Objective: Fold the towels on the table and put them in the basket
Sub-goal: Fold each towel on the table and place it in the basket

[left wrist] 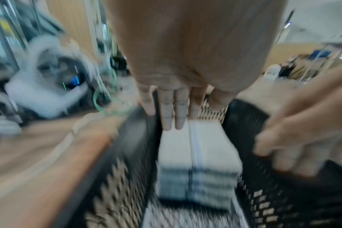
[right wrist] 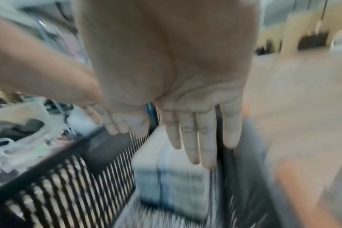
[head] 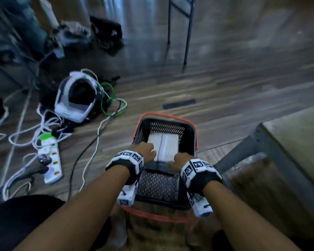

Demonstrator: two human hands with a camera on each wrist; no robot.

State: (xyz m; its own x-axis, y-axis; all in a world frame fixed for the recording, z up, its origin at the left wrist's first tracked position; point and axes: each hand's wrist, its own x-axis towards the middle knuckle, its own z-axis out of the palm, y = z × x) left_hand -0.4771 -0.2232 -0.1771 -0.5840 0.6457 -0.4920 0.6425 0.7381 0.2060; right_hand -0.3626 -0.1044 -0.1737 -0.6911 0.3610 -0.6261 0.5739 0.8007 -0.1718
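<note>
Inside the black basket (head: 189,134) on the floor, a stack of folded towels (head: 168,147) lies against the far wall. Your left hand (head: 146,151) and right hand (head: 182,161) are both over its near end, fingers straight and holding nothing. The table (head: 295,142) stands to your right, a power strip (head: 51,160) to your left.

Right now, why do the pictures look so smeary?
Head view: sharp on the hands, left and right, the towels and the basket; the edges streak and bend. Left wrist view: the basket mesh and towel stack smear. Right wrist view: blurriest, only the fingers fairly clear.
</note>
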